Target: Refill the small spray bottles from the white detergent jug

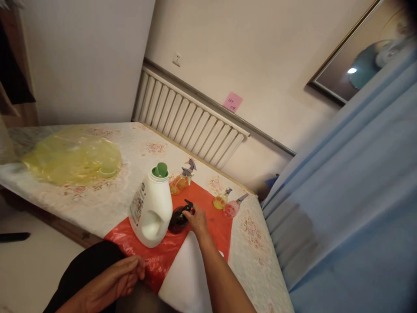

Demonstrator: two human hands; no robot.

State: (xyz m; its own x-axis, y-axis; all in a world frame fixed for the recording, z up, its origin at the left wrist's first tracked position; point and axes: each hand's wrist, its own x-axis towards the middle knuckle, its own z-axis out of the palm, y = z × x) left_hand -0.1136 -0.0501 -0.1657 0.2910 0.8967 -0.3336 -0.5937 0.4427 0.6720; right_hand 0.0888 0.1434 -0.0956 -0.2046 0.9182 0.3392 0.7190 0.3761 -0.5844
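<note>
**Right hand on the dark spray bottle, left hand resting low**

While the yellow plastic bag (pixel 73 158) lies far left on the patterned table (pixel 260 243), the left hand (pixel 114 278) rests near the person's lap, fingers loosely curled and grasping nothing, just touching the edge of the red plastic sheet (pixel 211 219). On that sheet stands a white detergent jug (pixel 151 211) with a green cap. Just right of it lies the dark spray bottle (pixel 178 219), its trigger gripped by the right hand (pixel 197 219). Behind stands an orange spray bottle (pixel 180 180); further right lie a small yellow bottle (pixel 220 201) and a pink bottle (pixel 233 208).
</note>
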